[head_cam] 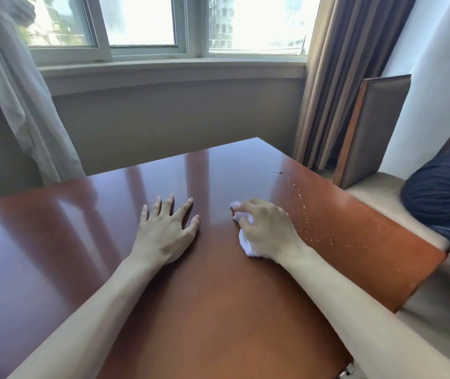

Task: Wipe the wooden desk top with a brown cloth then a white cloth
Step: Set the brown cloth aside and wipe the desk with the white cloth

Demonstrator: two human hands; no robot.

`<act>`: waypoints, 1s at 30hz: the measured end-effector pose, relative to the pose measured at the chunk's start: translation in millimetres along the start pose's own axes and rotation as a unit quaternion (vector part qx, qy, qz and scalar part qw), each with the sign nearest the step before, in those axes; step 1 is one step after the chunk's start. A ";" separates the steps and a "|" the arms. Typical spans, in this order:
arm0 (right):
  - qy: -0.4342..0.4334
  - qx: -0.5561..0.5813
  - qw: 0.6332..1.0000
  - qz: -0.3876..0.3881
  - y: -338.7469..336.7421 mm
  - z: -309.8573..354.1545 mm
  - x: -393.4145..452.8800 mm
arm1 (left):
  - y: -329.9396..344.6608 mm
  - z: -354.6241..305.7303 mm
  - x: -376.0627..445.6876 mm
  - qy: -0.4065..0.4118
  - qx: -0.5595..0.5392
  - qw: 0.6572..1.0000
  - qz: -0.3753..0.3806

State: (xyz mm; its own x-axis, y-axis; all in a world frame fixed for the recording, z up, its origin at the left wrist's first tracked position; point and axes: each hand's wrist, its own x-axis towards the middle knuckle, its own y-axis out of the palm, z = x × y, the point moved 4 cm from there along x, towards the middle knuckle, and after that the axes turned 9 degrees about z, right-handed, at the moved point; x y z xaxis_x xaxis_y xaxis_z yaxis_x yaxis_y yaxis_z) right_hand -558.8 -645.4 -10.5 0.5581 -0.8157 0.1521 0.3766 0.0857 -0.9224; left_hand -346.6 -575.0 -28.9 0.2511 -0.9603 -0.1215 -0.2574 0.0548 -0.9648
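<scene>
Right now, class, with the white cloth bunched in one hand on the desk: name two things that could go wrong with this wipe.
1. The right hand grips the white cloth in a small wad, so each stroke may cover little and leave streaks on the glossy desk top.
2. The droplets lie to the right of the cloth, near the edge; a stroke that way could push them onto the floor.

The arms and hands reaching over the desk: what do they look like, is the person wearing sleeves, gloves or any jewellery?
Both forearms are bare right down to the bottom of the picture: no sleeves show. The left hand and the right hand have no gloves, and no rings, watch or bracelet can be seen. The fingernails are short and look unpainted.
</scene>
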 end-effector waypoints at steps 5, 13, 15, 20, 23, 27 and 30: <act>0.049 -0.017 0.999 -0.014 16.5 -16.8 137.8 | -2.8 0.1 -1.5 -0.008 0.007 0.999 -0.034; 0.080 -0.011 0.997 0.004 32.5 -38.7 313.5 | 2.1 1.4 3.8 -0.019 0.014 0.999 -0.046; 0.083 -0.010 0.996 -0.007 31.8 -43.5 322.2 | -0.7 1.9 6.0 -0.028 0.013 0.998 -0.045; 0.043 -0.014 0.999 0.001 28.9 -30.6 251.1 | -1.0 3.9 8.5 -0.026 -0.002 0.999 -0.036; 0.008 -0.011 1.000 0.013 21.3 -16.5 169.0 | -0.7 2.9 8.6 -0.024 0.006 0.999 -0.024; -0.028 -0.006 0.999 0.022 16.3 -1.4 56.3 | 2.4 0.4 8.1 -0.016 0.005 1.000 -0.019; -0.024 0.000 1.000 0.016 10.2 6.2 -2.5 | 1.4 -2.6 6.7 -0.013 0.012 1.000 -0.001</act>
State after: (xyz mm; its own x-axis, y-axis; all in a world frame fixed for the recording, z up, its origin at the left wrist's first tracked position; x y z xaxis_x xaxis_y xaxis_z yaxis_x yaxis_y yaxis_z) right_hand -551.7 -638.9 -18.1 0.6046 -0.7843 0.1390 0.3572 0.1111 -0.9274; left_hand -347.7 -582.0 -30.4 0.2762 -0.9530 -0.1248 -0.2351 0.0589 -0.9702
